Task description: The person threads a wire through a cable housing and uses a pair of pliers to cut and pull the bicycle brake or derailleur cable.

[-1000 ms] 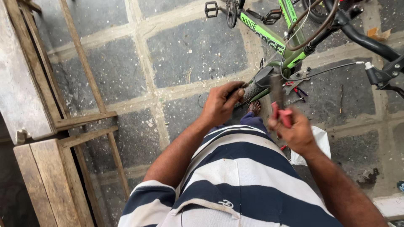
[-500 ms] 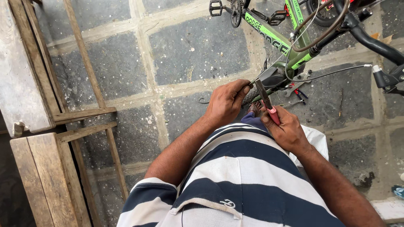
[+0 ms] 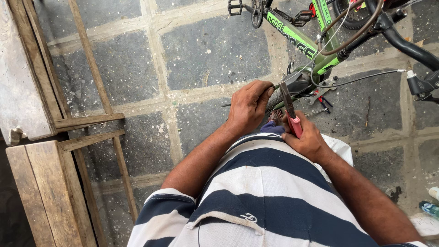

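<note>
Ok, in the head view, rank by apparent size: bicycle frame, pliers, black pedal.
1. Bicycle frame, the largest, though partly cut off.
2. Pliers, held in the right hand.
3. Black pedal, the smallest; it lies farther from the camera, so that gap is unsure.

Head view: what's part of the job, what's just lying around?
In use: pliers in right hand; cable end pinched by left hand; green bike.

Lying about: tools on floor; wooden bench; wooden frame; bottle at right edge.
</note>
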